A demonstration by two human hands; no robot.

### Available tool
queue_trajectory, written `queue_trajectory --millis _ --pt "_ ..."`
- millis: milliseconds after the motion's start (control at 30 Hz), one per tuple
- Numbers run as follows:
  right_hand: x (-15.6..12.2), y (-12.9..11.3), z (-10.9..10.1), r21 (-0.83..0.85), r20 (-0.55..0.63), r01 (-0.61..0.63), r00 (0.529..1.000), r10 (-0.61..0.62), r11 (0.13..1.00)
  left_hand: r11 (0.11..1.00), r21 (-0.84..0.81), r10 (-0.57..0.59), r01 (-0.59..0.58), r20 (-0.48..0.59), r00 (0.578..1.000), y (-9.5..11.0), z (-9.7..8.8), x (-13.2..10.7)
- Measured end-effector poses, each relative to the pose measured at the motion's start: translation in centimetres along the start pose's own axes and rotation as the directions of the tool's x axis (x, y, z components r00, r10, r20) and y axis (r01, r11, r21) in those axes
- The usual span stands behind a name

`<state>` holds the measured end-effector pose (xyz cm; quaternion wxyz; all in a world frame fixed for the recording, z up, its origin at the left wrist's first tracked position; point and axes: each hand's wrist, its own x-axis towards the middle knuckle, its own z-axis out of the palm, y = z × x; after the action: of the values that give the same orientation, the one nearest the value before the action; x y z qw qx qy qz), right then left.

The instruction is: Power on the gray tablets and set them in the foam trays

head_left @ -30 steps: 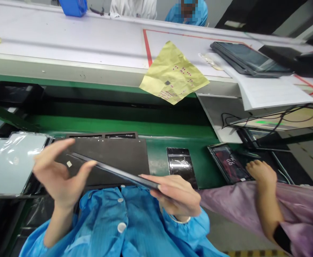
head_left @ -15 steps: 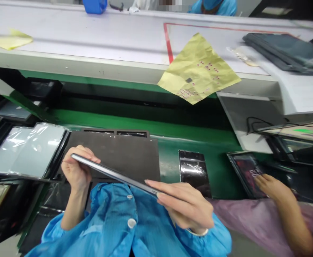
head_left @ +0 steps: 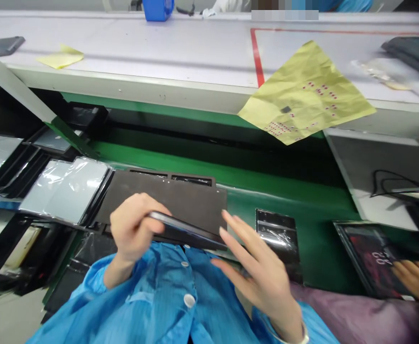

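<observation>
Left hand [head_left: 134, 229] holds tablet [head_left: 184, 230] by its edge, fingers curled round — right hand [head_left: 259, 277] spread, just clear — edge hold best spares the faces

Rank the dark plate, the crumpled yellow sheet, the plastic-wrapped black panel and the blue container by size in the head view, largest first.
Dark plate and crumpled yellow sheet: they look about alike, so unranked.
Plastic-wrapped black panel.
Blue container: smallest here, but farthest away and cut off.

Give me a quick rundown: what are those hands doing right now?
Left hand gripping slim dark tablet by its edge. Right hand open, fingers spread beside it. Dark mat beneath.
</observation>
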<state>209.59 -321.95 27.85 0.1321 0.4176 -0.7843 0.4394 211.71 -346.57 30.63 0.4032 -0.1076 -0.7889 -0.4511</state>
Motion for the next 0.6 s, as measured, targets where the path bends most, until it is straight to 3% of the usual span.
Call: queue_trajectory --millis 33,100,167,200,267,333,400,467,500,600 --pt "0.6 -0.3 0.7 0.054 0.011 -0.049 0.999 0.048 0.997 0.992 0.069 0.098 -0.107 0.116 0.988 1.0 0.4 0.4" --pt "1.6 -0.8 2.0 0.243 0.015 -0.115 0.993 0.115 0.963 0.942 0.105 0.272 -0.317 0.311 0.911 2.8 0.9 1.3" --pt "2.3 -0.7 2.9 0.391 -0.052 -0.119 0.987 0.151 0.913 0.899 0.105 0.362 -0.426 0.37 0.856 3.8 0.7 2.0" --pt "2.4 -0.5 3.1 0.434 -0.096 -0.105 0.982 0.161 0.895 0.887 0.131 0.376 -0.443 0.352 0.857 3.8 0.2 2.2" --pt "2.1 0.1 3.0 0.493 -0.171 -0.081 0.967 0.188 0.867 0.896 0.22 0.312 -0.386 0.305 0.9 2.8 -1.0 2.2" --pt "1.4 0.9 2.5 0.554 -0.2 -0.068 0.957 0.212 0.83 0.943 0.256 0.121 -0.214 0.337 0.934 0.9 -2.3 1.6" --pt "0.6 1.7 2.1 0.602 -0.209 -0.069 0.948 0.241 0.796 0.991 0.134 -0.056 -0.004 0.437 0.898 -1.2 -2.8 0.6" --pt "-0.2 2.3 2.0 0.657 -0.186 -0.119 0.931 0.313 0.745 0.982 -0.121 -0.066 0.143 0.49 0.869 -2.8 -2.4 -0.7" --pt "-0.6 2.6 2.1 0.682 -0.165 -0.162 0.916 0.365 0.714 0.957 -0.236 -0.036 0.167 0.476 0.879 -3.3 -2.0 -1.2" --pt "-1.5 3.3 3.1 0.725 -0.105 -0.272 0.864 0.492 0.633 0.922 -0.363 0.021 0.136 0.397 0.918 -3.7 -0.9 -2.2"
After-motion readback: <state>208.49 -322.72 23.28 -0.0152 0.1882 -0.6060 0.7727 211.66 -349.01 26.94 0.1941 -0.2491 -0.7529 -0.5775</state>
